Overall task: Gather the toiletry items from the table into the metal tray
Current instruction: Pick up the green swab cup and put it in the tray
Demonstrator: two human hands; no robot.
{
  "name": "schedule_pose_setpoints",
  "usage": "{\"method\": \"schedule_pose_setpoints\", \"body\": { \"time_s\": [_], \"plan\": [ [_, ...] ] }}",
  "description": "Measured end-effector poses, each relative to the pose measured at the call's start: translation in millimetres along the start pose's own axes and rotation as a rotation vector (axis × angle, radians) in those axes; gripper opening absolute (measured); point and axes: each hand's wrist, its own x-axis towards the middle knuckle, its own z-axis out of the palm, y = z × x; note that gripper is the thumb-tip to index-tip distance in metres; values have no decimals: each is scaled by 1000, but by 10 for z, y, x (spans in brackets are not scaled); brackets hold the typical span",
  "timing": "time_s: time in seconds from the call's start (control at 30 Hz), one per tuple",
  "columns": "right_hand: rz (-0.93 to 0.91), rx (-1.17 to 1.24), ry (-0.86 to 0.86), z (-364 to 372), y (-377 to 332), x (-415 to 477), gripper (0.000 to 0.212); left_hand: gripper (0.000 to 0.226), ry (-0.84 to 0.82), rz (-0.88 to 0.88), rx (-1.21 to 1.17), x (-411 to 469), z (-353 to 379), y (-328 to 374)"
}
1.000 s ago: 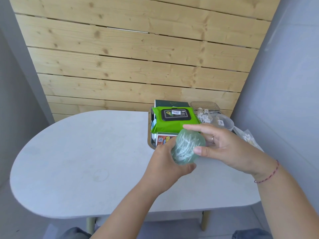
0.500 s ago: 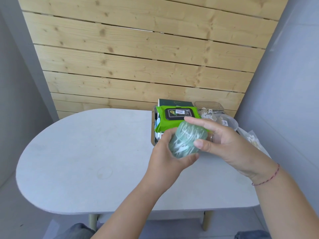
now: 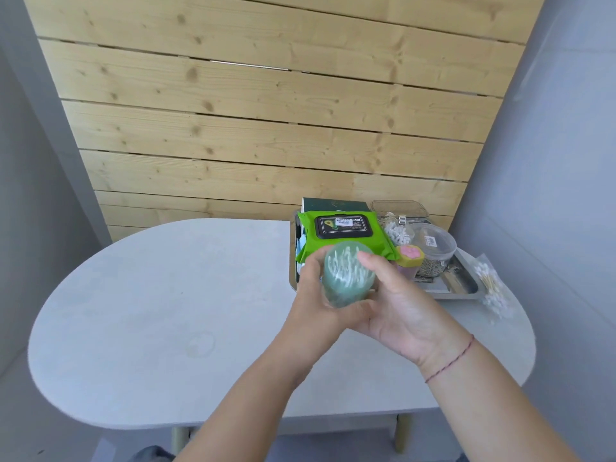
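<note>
Shifted: swab jar (image 3: 348,278), lifted closer to metal tray (image 3: 461,285), is held above table (image 3: 166,295) just before tray's near-left corner. Grip: left hand (image 3: 316,305) curls round its side; right hand (image 3: 400,311) wraps opposite. Judged light, rigid, smooth plastic; take barrel, not lid.

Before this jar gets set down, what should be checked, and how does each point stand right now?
1. Grip on the green jar: left hand and right hand both hold it. Ok.
2. Jar lid closed: cannot tell.
3. Free spot in the tray: bare metal at its near right corner. Ok.
4. Tray close to the hands: right behind them. Ok.
5. Everything gathered: bag of cotton swabs lies on the table, outside the tray. Not ok.
</note>
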Motion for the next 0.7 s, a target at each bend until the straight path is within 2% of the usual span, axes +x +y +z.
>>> {"method": "schedule_pose_setpoints", "body": {
  "time_s": [0.07, 0.13, 0.27, 0.4, 0.5, 0.7],
  "plan": [
    [-31, -65, 85, -19, 21, 18, 35, 45, -110, -116, -90, 1, -49, 69],
    [-37, -81, 107, -2, 57, 25, 34, 38, -109, -172, -105, 4, -68, 75],
    [-92, -96, 137, 74, 109, 14, 20, 33, -88, -148, -84, -1, -25, 47],
    [-147, -143, 170, 130, 134, 20, 25, 28, -67, -127, -104, 0, 17, 22],
    [-174, -199, 225, 168, 139, 37, 32, 29, -46, -123, -91, -18, 83, -13],
    [-317, -253, 378, 206, 169, 74, 40, 57, -31, -60, -67, -15, 134, -70]
  ]
}}
